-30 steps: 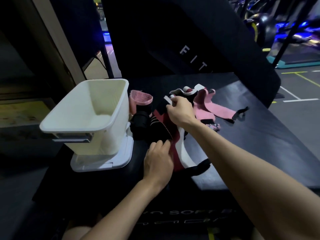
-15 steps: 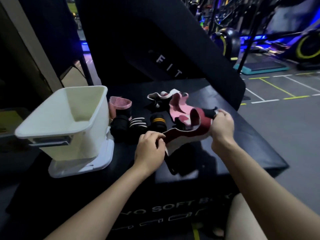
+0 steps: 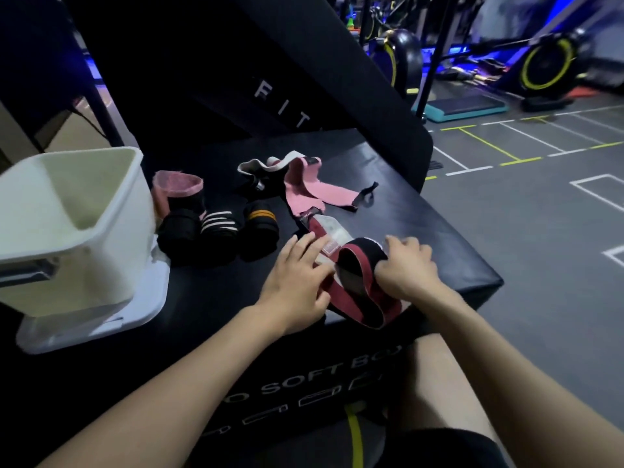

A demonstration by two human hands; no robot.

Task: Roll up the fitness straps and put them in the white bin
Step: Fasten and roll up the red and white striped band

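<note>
A dark red and black strap lies looped near the front edge of the black soft box. My right hand grips its right end, fingers curled over the loop. My left hand presses flat on the strap's white-labelled end. The white bin stands at the left on its lid. Beside it stand rolled straps: a pink one, a black one, a white-striped one and an orange-striped one. An unrolled pink strap and a white-edged one lie behind.
A tall black padded panel leans behind the box. Grey gym floor with painted lines drops off to the right. Exercise machines with yellow-rimmed wheels stand at the back right. My knee is below the box's front.
The red strap has come out of the pile and down to the box's front edge. My right hand has moved in toward my left; my left hand now lies flat on the strap.
</note>
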